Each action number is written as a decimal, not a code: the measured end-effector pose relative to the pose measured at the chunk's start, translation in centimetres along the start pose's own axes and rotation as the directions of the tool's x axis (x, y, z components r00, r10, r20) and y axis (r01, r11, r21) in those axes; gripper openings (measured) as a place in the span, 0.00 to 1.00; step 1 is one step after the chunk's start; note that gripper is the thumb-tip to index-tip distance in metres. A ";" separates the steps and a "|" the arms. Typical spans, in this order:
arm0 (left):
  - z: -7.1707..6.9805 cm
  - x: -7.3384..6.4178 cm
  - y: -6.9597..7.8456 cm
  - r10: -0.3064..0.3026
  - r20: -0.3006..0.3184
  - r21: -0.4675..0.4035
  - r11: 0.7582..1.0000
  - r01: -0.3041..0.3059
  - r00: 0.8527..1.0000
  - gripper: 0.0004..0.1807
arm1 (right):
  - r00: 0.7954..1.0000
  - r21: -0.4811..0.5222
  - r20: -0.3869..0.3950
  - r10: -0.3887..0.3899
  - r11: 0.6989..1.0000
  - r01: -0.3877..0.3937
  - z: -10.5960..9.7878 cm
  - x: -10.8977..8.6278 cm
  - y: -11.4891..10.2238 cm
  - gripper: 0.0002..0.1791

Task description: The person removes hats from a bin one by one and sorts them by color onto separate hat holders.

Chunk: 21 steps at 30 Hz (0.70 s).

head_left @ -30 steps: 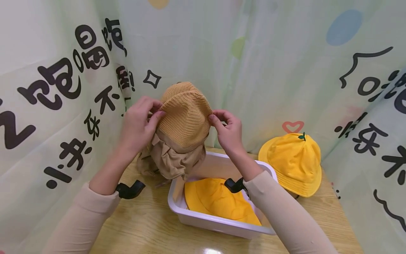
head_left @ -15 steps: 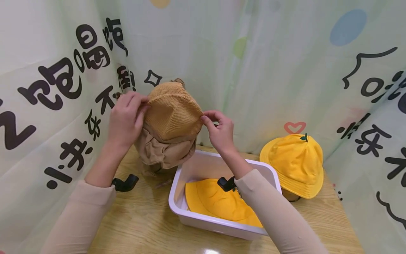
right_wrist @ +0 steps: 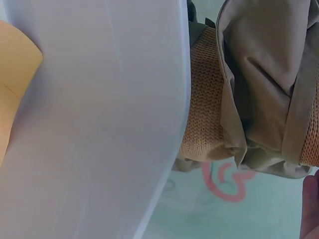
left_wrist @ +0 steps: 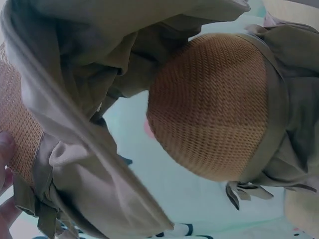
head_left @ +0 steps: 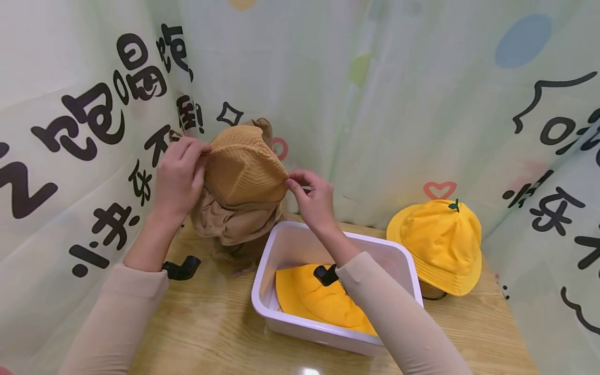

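Observation:
A tan sun hat (head_left: 244, 174) with a woven crown and a loose brown fabric brim hangs between my two hands at the back left. My left hand (head_left: 177, 174) pinches the left side of its crown. With thumb and fingers, my right hand (head_left: 316, 200) pinches the crown's right side. In the left wrist view a second woven hat (left_wrist: 209, 104) stands just beyond the held one's brim (left_wrist: 99, 174); in the head view it is mostly hidden behind the held hat. Only fingertips of the right hand show at the edge of the right wrist view.
Below my right forearm a white plastic tub (head_left: 309, 328) holds a yellow hat (head_left: 314, 297). Another yellow hat (head_left: 436, 245) with a green sprout stands right of it. Printed curtains (head_left: 304, 67) enclose the wooden table (head_left: 206, 328) at the back and sides.
Both hands have carried the tan hat leftward, the right hand also a little lower. More brown fabric now shows behind the crown. The tub and yellow hats stay put.

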<state>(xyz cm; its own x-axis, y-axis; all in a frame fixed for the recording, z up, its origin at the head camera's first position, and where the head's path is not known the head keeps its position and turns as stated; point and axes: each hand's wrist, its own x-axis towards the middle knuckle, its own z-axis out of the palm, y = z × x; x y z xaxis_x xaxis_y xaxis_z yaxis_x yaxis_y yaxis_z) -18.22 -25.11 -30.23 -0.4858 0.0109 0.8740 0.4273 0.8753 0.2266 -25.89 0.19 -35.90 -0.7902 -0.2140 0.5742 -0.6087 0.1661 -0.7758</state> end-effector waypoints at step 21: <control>2.0 -1.9 -2.5 -0.135 0.132 0.037 0.991 0.131 0.982 0.04 | 1.000 -0.099 0.030 0.006 0.995 -0.003 1.0 -0.6 1.9 0.07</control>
<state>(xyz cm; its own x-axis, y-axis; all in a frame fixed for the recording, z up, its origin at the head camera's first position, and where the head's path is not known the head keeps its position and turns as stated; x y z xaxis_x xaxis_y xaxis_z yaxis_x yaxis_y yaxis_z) -19.92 -26.32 -33.32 -0.6357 -0.0433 0.7708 0.3312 0.8866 0.3229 -26.48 -0.32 -37.98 -0.7915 -0.2420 0.5612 -0.6102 0.2610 -0.7480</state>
